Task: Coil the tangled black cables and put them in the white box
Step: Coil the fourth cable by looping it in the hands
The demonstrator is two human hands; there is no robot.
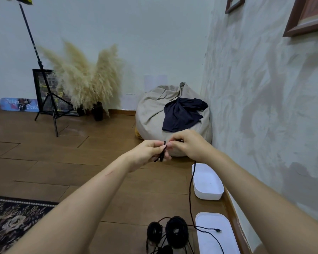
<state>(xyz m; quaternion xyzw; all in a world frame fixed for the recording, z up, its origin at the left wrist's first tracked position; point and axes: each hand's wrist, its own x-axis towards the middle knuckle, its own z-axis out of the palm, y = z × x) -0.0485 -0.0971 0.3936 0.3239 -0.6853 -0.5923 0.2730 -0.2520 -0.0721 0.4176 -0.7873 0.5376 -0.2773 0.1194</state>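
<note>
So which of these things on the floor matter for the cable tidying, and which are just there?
Part of the job: black cable held by left hand and right hand; cable bundles on the floor; white box.
Just lying about: beanbag, dark cloth, pampas grass, tripod, rug.

Cable pile [176,232] — partly beyond the bottom edge

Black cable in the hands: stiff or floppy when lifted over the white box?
Likely floppy: the black cable hangs slack from the right hand to the floor. Probably light: the left hand holds its folds by the fingers. Its lower run may snag the coiled cables.
</note>
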